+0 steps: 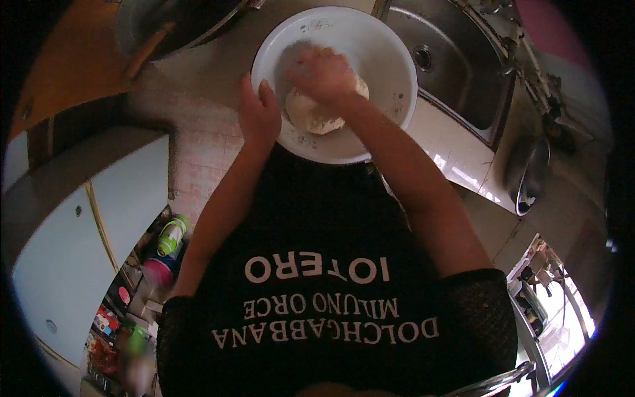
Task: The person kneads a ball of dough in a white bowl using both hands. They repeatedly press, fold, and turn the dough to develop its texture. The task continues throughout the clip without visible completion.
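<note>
A large white basin (389,99) with small printed motifs stands before me. Inside it, left of its middle, lies a rounded lump of pale dough (317,119). My left hand (260,114) grips the basin's left rim, thumb over the edge on the inner side and fingers outside. Over the upper part of the dough is my right hand (325,74), its fingers seeming bent. Blur hides how far those fingers are closed and whether they grip any dough. The hand and forearm cover part of the lump.
A steel sink (461,64) adjoins the basin on the right. A metal pan (531,173) leans farther right on the tiled counter (461,149). At upper left is a dark wok (183,25) with a wooden handle (149,49). A pale blue cabinet (74,233) stands at left, with a green bottle (172,234) near it.
</note>
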Available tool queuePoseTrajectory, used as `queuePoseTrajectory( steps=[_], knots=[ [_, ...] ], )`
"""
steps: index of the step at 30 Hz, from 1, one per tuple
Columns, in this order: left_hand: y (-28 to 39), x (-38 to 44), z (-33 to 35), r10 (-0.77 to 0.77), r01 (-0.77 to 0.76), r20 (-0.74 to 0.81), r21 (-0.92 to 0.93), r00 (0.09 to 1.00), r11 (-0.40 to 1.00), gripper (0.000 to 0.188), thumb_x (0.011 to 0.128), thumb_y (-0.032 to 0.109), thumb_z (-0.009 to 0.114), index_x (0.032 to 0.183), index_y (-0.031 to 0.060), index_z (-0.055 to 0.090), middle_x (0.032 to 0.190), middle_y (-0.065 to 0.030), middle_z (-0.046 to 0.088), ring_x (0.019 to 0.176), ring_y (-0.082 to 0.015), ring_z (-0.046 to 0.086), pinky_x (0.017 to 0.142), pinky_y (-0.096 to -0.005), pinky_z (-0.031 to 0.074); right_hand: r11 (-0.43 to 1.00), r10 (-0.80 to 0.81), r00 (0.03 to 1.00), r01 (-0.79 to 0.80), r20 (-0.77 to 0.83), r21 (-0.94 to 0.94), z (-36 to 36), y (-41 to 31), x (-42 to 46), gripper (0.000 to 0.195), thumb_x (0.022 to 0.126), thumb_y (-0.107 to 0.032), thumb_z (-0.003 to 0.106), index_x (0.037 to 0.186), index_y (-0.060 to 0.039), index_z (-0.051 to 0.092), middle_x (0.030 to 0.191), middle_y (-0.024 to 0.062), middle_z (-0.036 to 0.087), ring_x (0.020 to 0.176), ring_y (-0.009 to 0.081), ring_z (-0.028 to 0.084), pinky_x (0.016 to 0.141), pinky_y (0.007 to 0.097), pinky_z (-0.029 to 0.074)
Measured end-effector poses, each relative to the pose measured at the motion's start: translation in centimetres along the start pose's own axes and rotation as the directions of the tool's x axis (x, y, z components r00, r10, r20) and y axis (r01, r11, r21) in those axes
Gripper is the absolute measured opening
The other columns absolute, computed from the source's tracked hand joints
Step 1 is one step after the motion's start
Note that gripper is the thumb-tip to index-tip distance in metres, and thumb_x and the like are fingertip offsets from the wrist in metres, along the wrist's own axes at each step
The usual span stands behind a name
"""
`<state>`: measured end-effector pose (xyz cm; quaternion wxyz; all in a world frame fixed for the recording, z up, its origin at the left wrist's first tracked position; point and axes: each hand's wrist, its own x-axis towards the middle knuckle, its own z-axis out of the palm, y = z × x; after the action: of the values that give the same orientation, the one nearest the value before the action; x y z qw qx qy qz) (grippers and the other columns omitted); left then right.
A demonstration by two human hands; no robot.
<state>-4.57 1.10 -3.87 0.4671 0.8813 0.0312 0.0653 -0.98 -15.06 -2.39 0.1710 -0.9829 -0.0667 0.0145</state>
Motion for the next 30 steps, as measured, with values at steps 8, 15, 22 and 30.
queuePoseTrajectory(
  steps=[8, 15, 22, 30],
  knots=[
    [-0.5, 0.0, 0.5, -0.090, 0.090, -0.017, 0.028, 0.996, 0.996, 0.041, 0.094, 0.020, 0.049, 0.129, -0.0012, 0.043, 0.112, -0.0269, 0.059, 0.100, -0.0410, 0.061, 0.083, -0.0454, 0.049, 0.782, 0.478, 0.794, -0.579, 0.376, 0.228, -3.1, 5.8, -2.5, 0.054, 0.085, -0.054, 0.053, 0.102, -0.0056, 0.068, 0.099, 0.0158, 0.068, 0.093, 0.0323, 0.066, 0.087, 0.0416, 0.049],
    [0.3, 0.0, -0.2, -0.099, 0.100, 0.022, -0.047, 0.995, 0.994, 0.041, 0.095, 0.020, 0.048, 0.129, -0.0012, 0.041, 0.112, -0.0275, 0.059, 0.097, -0.0421, 0.061, 0.081, -0.0457, 0.049, 0.852, 0.433, 0.890, -0.456, 0.144, 0.256, -4.1, 0.2, -2.5, 0.040, 0.082, -0.043, 0.062, 0.088, -0.0035, 0.066, 0.089, 0.0142, 0.065, 0.085, 0.0329, 0.062, 0.078, 0.0422, 0.050],
    [0.5, -0.3, -0.6, -0.105, 0.105, 0.056, 0.005, 0.993, 0.994, 0.039, 0.095, 0.019, 0.047, 0.127, -0.0022, 0.041, 0.117, -0.0279, 0.054, 0.102, -0.0421, 0.058, 0.084, -0.0448, 0.048, 0.970, 0.097, 0.932, -0.010, -0.350, 0.243, 2.2, -3.4, -4.5, 0.015, 0.080, -0.021, 0.061, 0.087, -0.0082, 0.056, 0.088, 0.0119, 0.055, 0.085, 0.0333, 0.053, 0.075, 0.0462, 0.042],
    [0.2, -0.8, -1.3, -0.191, 0.184, 0.140, 0.061, 0.972, 0.981, 0.040, 0.096, 0.020, 0.045, 0.129, -0.0037, 0.038, 0.120, -0.0287, 0.050, 0.104, -0.0429, 0.056, 0.086, -0.0441, 0.047, 0.996, -0.087, 0.987, 0.082, -0.132, -0.041, 4.4, -4.3, -0.1, 0.016, 0.071, -0.023, 0.063, 0.078, -0.0127, 0.053, 0.085, 0.0074, 0.055, 0.082, 0.0278, 0.053, 0.073, 0.0417, 0.041]
  ],
)
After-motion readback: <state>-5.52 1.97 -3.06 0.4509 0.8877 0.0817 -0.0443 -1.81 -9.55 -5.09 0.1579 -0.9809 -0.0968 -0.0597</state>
